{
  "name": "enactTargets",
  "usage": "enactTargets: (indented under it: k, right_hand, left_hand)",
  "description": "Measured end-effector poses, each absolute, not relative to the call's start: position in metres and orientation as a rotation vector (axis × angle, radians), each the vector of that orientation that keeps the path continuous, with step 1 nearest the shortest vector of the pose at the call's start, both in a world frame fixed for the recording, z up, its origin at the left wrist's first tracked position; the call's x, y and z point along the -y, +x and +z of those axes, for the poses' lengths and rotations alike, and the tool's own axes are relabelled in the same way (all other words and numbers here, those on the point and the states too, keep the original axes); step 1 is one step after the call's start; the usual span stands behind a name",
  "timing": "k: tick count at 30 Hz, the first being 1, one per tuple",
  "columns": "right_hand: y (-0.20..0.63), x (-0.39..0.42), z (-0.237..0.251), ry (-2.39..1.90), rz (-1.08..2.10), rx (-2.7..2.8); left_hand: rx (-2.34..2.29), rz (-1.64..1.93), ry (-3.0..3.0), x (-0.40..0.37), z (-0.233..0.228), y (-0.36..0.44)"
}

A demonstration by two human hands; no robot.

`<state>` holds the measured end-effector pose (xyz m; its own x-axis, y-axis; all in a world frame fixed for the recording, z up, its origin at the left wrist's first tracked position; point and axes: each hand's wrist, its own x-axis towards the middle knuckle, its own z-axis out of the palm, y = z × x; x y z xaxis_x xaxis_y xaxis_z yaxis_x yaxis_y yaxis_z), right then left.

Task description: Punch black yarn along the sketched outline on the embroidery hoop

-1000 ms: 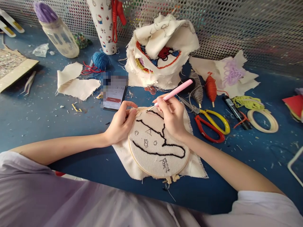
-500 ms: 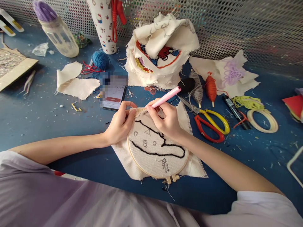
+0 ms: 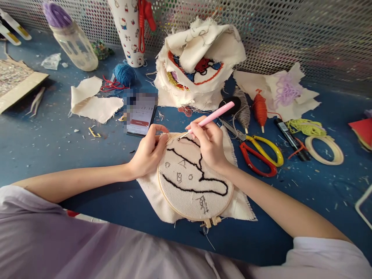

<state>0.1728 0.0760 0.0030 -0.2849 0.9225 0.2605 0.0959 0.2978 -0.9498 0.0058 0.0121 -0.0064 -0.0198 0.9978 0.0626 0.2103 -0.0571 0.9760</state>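
Note:
A round wooden embroidery hoop (image 3: 160, 186) lies tilted before me, stretching cream cloth (image 3: 186, 197) with a black yarn outline and pencil marks. My left hand (image 3: 149, 151) grips the hoop's upper left rim, thumb on top and the other fingers partly hidden beneath. In my right hand (image 3: 210, 145) is a pink-handled punch needle (image 3: 216, 113), pinched like a pen. Its thin metal tip is at the cloth near the hoop's top edge. Beside my right hand lie scissors (image 3: 258, 153) with one red and one yellow handle.
Behind the hoop sit a phone (image 3: 141, 116) and a pile of embroidered cloths (image 3: 197, 85). To the right are an orange yarn spool (image 3: 259, 107), a black marker (image 3: 291, 139) and a small ring (image 3: 338, 151). A patterned cup (image 3: 129, 35) and a bottle (image 3: 77, 46) stand at the back left.
My right hand has lifted slightly and shifted, and the punch needle's handle now reaches farther right. Its metal tip has come into sight above the cloth. The left hand stays on the hoop.

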Motion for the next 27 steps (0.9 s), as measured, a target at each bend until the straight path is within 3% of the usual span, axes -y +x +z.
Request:
enactTargets:
  k: [12,20,27]
  right_hand:
    - [0.1703,-0.0693,0.001,-0.685,0.764,2.131]
    - [0.1724,-0.0721,0.0065,-0.896,1.145,1.664]
    - [0.1724,-0.0706,0.0064,-0.852,1.03,1.849]
  left_hand:
    - [-1.345,1.191,1.43,-0.0085,-0.0082,0.0055]
    - [-1.348,1.169,1.386,-0.011,-0.0076,0.006]
    - [-1.336,1.179,1.391,-0.0103,-0.0089,0.0055]
